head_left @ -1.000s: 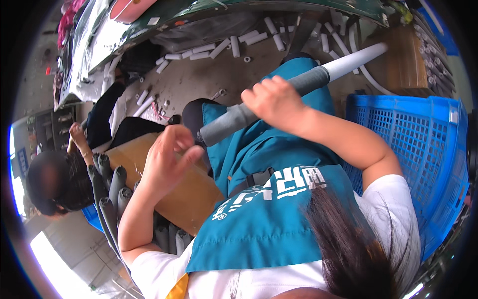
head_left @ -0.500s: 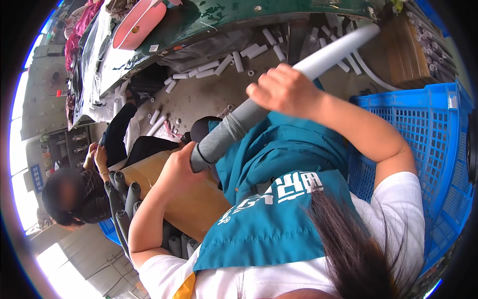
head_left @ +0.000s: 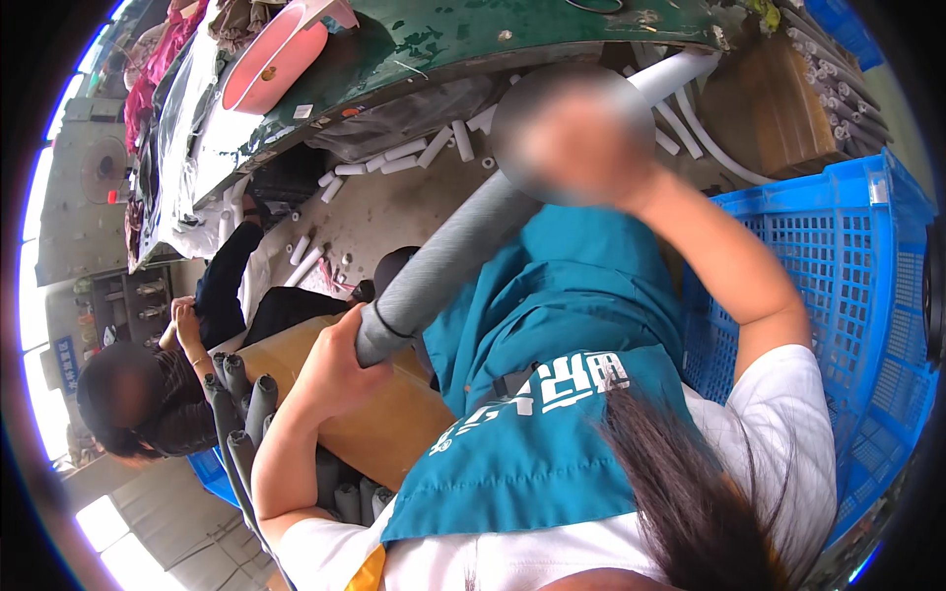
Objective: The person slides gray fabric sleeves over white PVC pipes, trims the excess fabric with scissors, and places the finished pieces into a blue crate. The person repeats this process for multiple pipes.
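A long white foam tube [head_left: 680, 77] slants across my front, its lower length inside a grey fabric sleeve [head_left: 458, 254]. At the lower end, my left hand [head_left: 343, 369] is closed round the sleeved tube, just below a dark ring-like edge in the cloth. Farther up, my right hand [head_left: 591, 148] lies over the tube where grey cloth gives way to white foam. A round blur hides its fingers, though it stays wrapped about the tube as before. Beside my left forearm stand several grey-covered tubes [head_left: 239, 448].
A green table [head_left: 414, 64] crosses the far side, bearing a pink basin [head_left: 271, 64]. White tube pieces [head_left: 434, 148] lie on the floor. A blue crate [head_left: 788, 202] stands at my right, a cardboard box [head_left: 778, 98] of tubes behind it. Another person [head_left: 187, 384] sits at left.
My right hand has moved up along the tube. The grey cloth, bunched in folds before, now lies smooth over more of it. My left hand has shifted slightly left and down.
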`<state>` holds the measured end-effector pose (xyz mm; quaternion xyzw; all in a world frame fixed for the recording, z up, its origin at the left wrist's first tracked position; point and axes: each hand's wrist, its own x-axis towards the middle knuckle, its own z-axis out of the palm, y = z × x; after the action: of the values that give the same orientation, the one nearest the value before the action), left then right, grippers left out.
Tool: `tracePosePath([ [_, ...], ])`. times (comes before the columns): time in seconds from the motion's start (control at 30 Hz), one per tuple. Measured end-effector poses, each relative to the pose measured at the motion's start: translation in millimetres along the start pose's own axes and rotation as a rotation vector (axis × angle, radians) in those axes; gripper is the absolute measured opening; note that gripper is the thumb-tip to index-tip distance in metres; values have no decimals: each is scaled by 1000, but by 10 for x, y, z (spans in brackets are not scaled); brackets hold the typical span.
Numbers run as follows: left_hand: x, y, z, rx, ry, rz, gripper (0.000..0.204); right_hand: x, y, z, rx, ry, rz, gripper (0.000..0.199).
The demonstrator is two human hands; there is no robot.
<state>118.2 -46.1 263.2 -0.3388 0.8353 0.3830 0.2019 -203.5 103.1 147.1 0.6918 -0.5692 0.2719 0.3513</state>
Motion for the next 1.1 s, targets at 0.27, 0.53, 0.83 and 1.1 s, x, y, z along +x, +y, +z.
tracePosePath([
  [0.27, -302, 132, -95, 131, -34, 42, 47, -296, 276, 21, -95, -52, -76, 15],
  [0.53, -401, -328, -287, 66, -224, -92, 45, -646, 385, -198, 62, -176, 83, 15],
  [0.83, 67, 60, 80, -233, -366, 11, 50, 262, -731, -87, 132, -58, -32, 11],
  [1.1, -237, 236, -39, -372, -332, 25, 48, 38, 15, -75, -33, -12, -145, 13],
])
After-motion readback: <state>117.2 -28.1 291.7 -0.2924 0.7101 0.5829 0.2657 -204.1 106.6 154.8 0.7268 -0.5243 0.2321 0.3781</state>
